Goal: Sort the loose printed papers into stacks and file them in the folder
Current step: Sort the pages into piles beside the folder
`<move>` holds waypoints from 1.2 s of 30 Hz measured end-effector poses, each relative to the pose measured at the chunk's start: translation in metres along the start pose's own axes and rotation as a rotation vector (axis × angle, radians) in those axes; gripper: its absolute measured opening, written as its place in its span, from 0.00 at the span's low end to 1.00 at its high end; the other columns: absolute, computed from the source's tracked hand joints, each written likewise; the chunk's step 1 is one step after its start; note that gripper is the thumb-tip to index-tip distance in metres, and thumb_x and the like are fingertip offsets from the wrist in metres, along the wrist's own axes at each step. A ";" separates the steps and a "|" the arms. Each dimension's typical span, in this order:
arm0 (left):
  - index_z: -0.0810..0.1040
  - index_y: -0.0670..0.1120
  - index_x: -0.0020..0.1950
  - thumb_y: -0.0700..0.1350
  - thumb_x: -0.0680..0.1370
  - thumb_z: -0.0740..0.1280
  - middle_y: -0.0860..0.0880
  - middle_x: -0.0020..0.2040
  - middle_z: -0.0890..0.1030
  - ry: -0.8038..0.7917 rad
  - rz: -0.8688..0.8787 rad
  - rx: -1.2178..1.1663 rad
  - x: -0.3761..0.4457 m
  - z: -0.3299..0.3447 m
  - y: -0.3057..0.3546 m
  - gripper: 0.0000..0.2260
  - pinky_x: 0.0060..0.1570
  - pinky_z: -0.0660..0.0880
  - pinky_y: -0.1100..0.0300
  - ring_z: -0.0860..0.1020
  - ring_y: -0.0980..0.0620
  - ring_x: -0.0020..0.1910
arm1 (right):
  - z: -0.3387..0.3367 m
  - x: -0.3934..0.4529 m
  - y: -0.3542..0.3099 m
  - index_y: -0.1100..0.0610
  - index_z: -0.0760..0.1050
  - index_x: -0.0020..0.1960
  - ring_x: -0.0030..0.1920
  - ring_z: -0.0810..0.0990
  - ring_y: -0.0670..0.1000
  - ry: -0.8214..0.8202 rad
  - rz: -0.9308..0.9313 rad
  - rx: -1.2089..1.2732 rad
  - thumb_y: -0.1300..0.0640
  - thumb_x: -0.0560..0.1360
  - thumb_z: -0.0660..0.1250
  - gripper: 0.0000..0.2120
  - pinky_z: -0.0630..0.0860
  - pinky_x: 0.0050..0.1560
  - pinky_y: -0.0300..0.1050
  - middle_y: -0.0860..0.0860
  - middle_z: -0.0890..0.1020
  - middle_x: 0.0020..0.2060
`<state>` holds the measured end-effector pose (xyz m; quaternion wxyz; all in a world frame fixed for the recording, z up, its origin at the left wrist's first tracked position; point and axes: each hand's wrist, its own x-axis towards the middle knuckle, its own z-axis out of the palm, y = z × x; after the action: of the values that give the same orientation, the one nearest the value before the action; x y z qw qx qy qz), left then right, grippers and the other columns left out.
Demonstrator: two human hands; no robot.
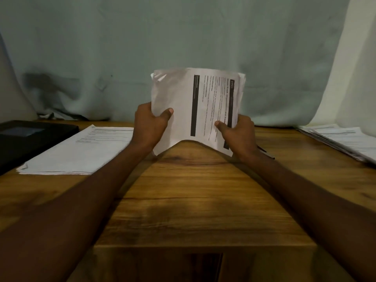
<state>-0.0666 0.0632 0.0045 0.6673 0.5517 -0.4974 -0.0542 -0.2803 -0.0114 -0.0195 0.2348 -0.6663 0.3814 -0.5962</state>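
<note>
Papers (195, 106), a held bundle, are gripped upright above the table (193, 200) by both hands, left hand (149, 127) and right hand (237, 134) pinching the lower corners; squaring judged in progress, next placement on the left stack (81, 151) or right stack (345, 141), folder (30, 137) unopened.

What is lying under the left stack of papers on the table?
The left stack lies on the wooden table, its far corner beside the black folder. Anything beneath it is hidden.

- Our left hand (149, 124) sits mid-frame, thumb forward, fingers curled in a grip.
- Our right hand (238, 133) mirrors it, both forearms reaching up from the lower corners.
</note>
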 end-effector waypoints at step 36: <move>0.76 0.43 0.69 0.46 0.78 0.75 0.48 0.59 0.81 0.032 -0.131 -0.111 -0.007 0.003 -0.005 0.21 0.51 0.77 0.59 0.79 0.53 0.52 | 0.003 -0.001 0.006 0.58 0.76 0.70 0.64 0.80 0.52 -0.008 0.071 -0.059 0.56 0.79 0.72 0.21 0.75 0.52 0.35 0.54 0.81 0.66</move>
<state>-0.0703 0.0636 -0.0043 0.6996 0.5460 -0.4460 -0.1164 -0.2783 -0.0147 -0.0254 0.2377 -0.6614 0.4212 -0.5733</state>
